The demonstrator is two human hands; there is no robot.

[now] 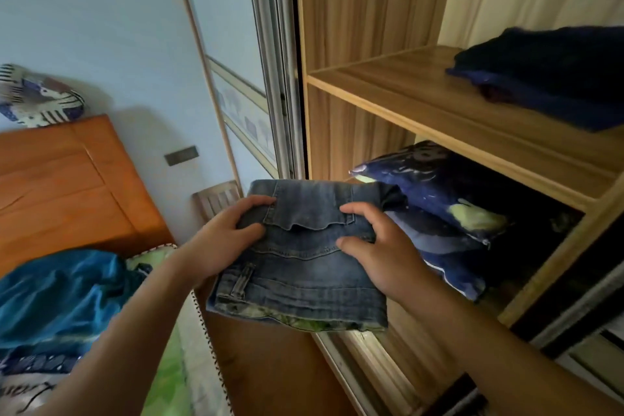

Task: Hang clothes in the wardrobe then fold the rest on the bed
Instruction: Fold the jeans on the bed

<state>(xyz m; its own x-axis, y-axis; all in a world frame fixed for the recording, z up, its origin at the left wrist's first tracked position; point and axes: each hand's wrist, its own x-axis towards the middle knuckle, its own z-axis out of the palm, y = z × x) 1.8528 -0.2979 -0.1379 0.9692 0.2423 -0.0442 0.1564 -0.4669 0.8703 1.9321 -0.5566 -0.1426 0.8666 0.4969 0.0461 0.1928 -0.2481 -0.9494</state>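
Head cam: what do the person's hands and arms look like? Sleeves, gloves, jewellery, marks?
Left hand and right hand are bare, with no gloves, rings, watch or bands. Left forearm and right forearm are uncovered to the frame edge, with no sleeve in view. No tattoos or markings show.

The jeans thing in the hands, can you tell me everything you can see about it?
The folded blue denim garment is faded, with stitched seams, a belt loop and a wavy flap edge across its front. It is held in the air, lying fairly flat, in front of the open wooden wardrobe. The left hand grips its left side and the right hand its right. A green patterned cloth peeks out under its lower edge.
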